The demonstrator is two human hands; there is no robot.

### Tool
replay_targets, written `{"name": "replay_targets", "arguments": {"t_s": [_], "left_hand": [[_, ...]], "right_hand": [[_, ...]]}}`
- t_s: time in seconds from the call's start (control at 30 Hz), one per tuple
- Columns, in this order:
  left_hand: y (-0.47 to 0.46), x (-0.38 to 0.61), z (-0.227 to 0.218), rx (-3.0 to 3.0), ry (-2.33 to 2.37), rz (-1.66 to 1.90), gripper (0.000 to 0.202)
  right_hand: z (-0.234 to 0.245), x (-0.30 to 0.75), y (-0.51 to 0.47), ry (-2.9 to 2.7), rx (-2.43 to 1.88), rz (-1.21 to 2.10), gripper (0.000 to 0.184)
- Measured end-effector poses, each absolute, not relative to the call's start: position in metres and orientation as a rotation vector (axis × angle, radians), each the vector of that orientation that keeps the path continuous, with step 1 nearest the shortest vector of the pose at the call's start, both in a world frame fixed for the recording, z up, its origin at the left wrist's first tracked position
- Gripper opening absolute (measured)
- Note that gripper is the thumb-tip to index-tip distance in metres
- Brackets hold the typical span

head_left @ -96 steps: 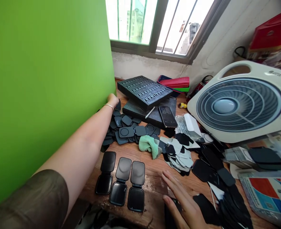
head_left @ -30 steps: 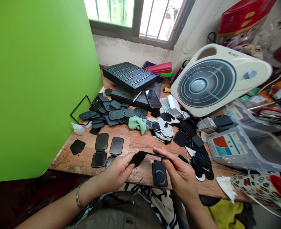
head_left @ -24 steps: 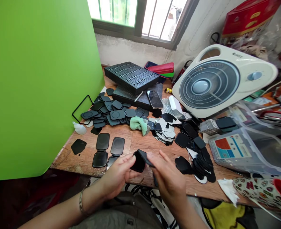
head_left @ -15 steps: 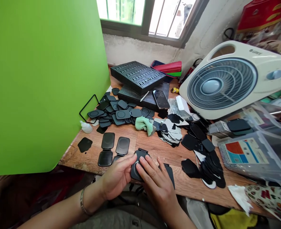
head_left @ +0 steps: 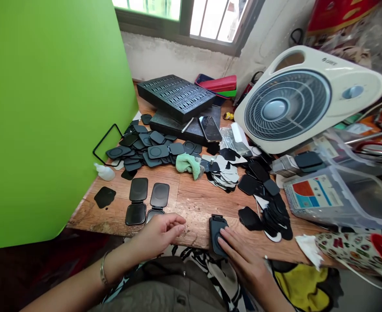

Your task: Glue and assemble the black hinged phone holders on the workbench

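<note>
A closed black folding wireless charger [head_left: 216, 232], its hinge at the far end, lies on another one at the table's front edge. The fingers of my right hand [head_left: 243, 255] rest across its top from the right, pressed close together; the thumb is hidden. My left hand [head_left: 165, 232] holds nothing, its fingers loosely bent and thumb apart, over the table edge. Just beyond it lie two unfolded chargers: one charger [head_left: 137, 201] at the left and a second charger [head_left: 159, 196], its near half partly covered by my left hand.
Behind are a heap of chargers [head_left: 152, 147], a green cloth [head_left: 188, 164], a phone [head_left: 209, 128] and black slotted trays [head_left: 178, 95]. Black and white cutouts [head_left: 223, 175], a fan [head_left: 282, 104] and a clear plastic box [head_left: 324, 199] stand right. A green panel [head_left: 48, 121] walls the left.
My right hand has moved right with the folded charger, which now lies on the one at the right. My left hand has let go of it and drawn back to the left.
</note>
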State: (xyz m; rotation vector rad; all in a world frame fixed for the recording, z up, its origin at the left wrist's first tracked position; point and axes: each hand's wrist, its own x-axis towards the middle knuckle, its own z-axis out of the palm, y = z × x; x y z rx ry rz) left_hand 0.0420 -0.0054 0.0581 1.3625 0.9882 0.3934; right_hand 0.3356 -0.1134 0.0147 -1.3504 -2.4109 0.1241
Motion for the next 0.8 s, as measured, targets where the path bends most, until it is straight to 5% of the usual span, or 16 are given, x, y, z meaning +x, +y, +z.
{"name": "replay_targets", "arguments": {"t_s": [0.13, 0.3, 0.4, 0.5, 0.7, 0.8], "left_hand": [[-0.001, 0.013, 0.061, 1.969, 1.242, 0.455, 0.022], [0.000, -0.008, 0.057, 2.315, 1.543, 0.154, 0.013], [-0.002, -0.007, 0.049, 2.385, 1.592, 0.069, 0.017], [-0.004, -0.007, 0.043, 2.313, 1.659, 0.137, 0.027], [-0.007, -0.012, 0.044, 1.849, 1.587, 0.703, 0.055], [-0.004, -0.003, 0.051, 1.354, 1.191, 0.740, 0.042]], "right_hand": [[0.020, 0.338, -0.105, -2.515, -1.353, 0.125, 0.068], [0.051, 0.262, -0.032, -2.172, -1.434, 0.435, 0.038], [0.056, 0.199, 0.033, -2.179, -1.459, 0.744, 0.036], [0.051, 0.161, 0.080, -2.173, -1.521, 0.946, 0.044], [0.080, 0.185, 0.100, -2.117, -1.326, 1.455, 0.024], [0.107, 0.209, 0.093, -1.751, -1.147, 1.741, 0.025]]}}
